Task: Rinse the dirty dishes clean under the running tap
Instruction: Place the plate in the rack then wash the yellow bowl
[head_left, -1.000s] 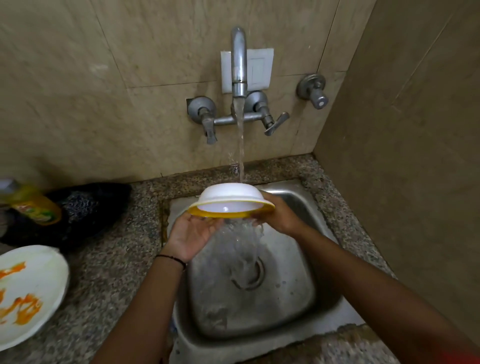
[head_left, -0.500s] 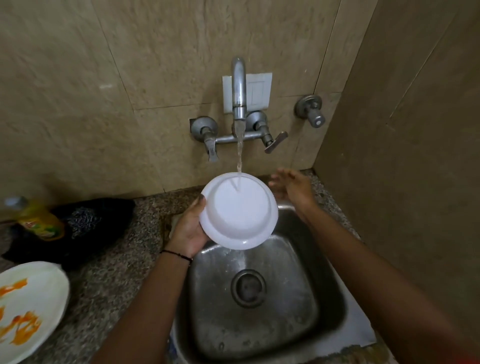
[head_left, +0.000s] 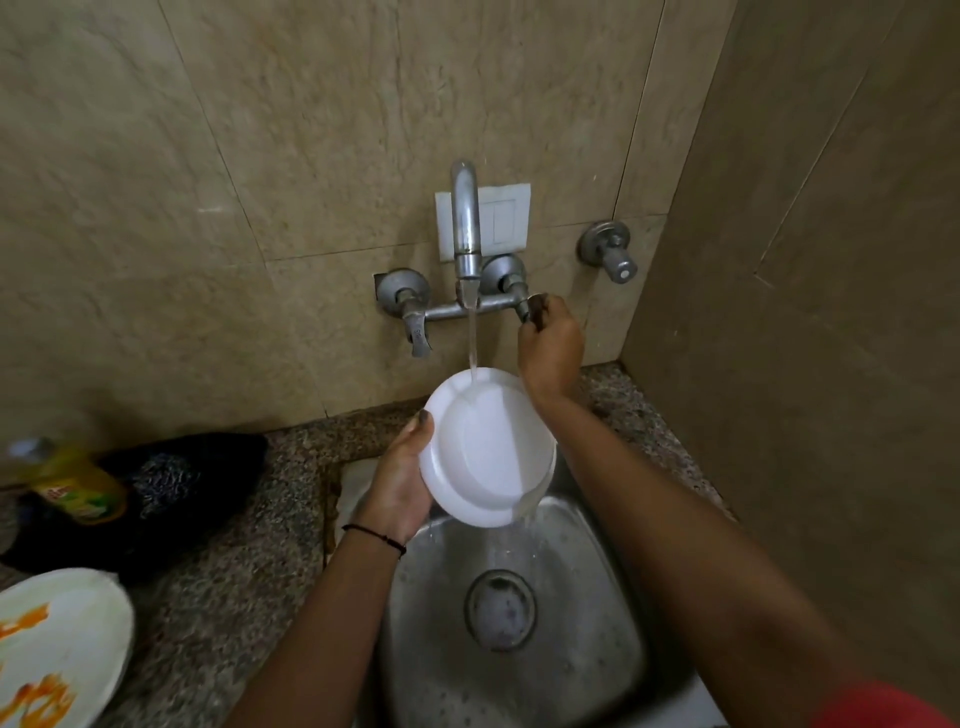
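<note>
Under the tap spout (head_left: 465, 223), in the head view, a white bowl (head_left: 485, 452) is held over the sink (head_left: 587, 675) by the left hand (head_left: 402, 483) alone. The bowl is gripped at its left rim, with the thumb laid over the edge and the fingers hidden behind. The bowl therefore lies to the right of the grip, tilted with its hollow turned towards the camera and its low edge down to the right. The stream of water (head_left: 472, 343) is met at the bowl's far rim and is shed off the low edge towards the drain (head_left: 500, 610).

The right hand (head_left: 550, 338) is raised beyond the bowl and is curled round the right tap lever (head_left: 524, 309), most of which is hidden by the fingers. Whether the flow is to be trimmed or stopped cannot be told.

On the granite counter (head_left: 234, 571), at the lower left and well apart from the sink, a plate (head_left: 62, 639) smeared with orange is seen. It is judged to be the dish left to rinse. It lies on the left hand's side, but that hand is taken up by the bowl. A yellow bottle (head_left: 78, 486) and a dark cloth (head_left: 182, 483) are seen behind it.
</note>
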